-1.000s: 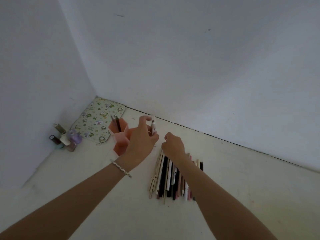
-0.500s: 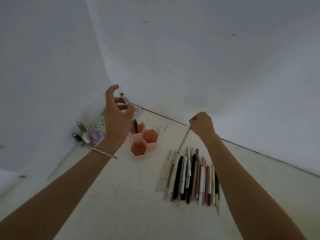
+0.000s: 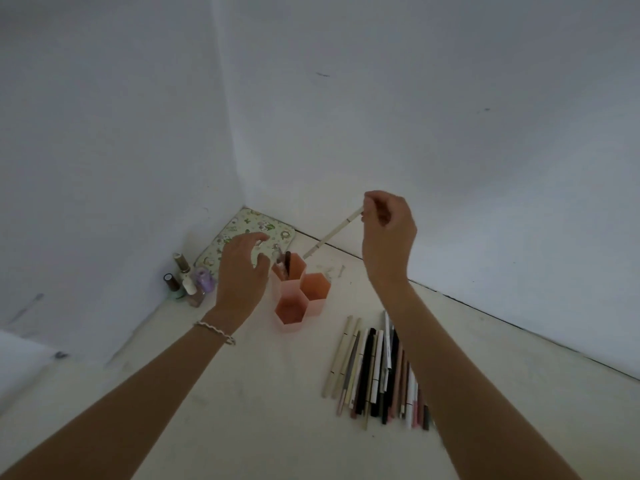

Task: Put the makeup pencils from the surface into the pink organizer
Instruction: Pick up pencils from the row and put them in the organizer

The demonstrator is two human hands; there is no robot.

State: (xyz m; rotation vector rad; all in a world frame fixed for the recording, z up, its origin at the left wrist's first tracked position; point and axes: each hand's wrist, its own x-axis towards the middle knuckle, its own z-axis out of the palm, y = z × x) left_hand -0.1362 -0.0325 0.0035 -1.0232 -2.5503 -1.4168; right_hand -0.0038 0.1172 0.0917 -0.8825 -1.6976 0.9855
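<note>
Right hand (image 3: 388, 237) pinches a slim cream pencil (image 3: 332, 233) above the hexagonal pink organizer (image 3: 301, 299) at centre frame; left hand (image 3: 242, 271) fingers spread, empty.

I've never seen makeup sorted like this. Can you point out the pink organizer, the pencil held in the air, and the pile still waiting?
Pink organizer (image 3: 317, 299), head view, outer wall of its right cell.
Held pencil (image 3: 334, 233), head view, middle of its shaft.
Pencil pile (image 3: 369, 367), head view, a black pencil mid-pile.

Right forearm hiding part of pencil pile (image 3: 374, 368), elbows cut off
</note>
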